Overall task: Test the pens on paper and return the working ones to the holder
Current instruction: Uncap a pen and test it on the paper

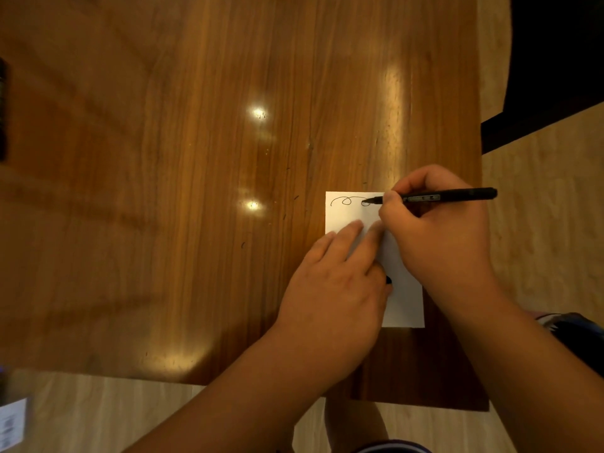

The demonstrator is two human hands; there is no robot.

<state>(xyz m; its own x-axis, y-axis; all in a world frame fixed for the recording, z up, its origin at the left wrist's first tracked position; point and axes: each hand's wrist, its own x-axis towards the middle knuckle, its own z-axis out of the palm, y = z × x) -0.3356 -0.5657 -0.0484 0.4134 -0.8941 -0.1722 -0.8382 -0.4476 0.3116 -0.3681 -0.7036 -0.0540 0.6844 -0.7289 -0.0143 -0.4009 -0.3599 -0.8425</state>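
A small white sheet of paper [343, 214] lies near the right edge of the wooden table [196, 158]. My right hand [438, 237] grips a black pen [451, 195] that lies almost level, its tip on the top of the sheet. A thin black looping line [346, 201] runs along the sheet's top edge up to the tip. My left hand [333, 282] presses the sheet flat with straight fingers. A small black thing [388, 280] peeks out at its thumb side; what it is I cannot tell. No pen holder is in view.
A dark object [2, 109] sits at the far left edge of the frame. Black furniture [555, 60] stands beyond the table's right side on the pale floor. A white printed slip [13, 423] lies at the bottom left.
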